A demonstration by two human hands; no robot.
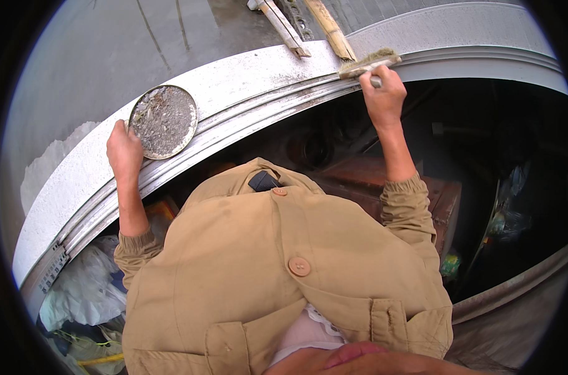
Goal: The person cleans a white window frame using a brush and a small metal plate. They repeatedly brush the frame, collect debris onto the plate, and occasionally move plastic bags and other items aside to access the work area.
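Observation:
My left hand (126, 152) grips the rim of a round, shallow container (196, 110) at its left side. Grey soil and gravel (162, 124) with some dry plant bits fill it. The container is over the white sill (246, 70), at its inner grooved edge. In my right hand (386, 96) is a flat brush (375, 64) with a pale handle and worn, fibrous bristles. Its bristles face away from me, close to the end of a split bamboo pole (333, 30). Whether the brush touches the sill is hard to tell.
A weathered wooden stick (284, 28) rests on the sill's outer edge beside the bamboo. Grey concrete (209, 23) lies beyond. Below the sill, on my side, are a dark reddish box (445, 197), white plastic bags (85, 286) and a yellow rod (101, 360).

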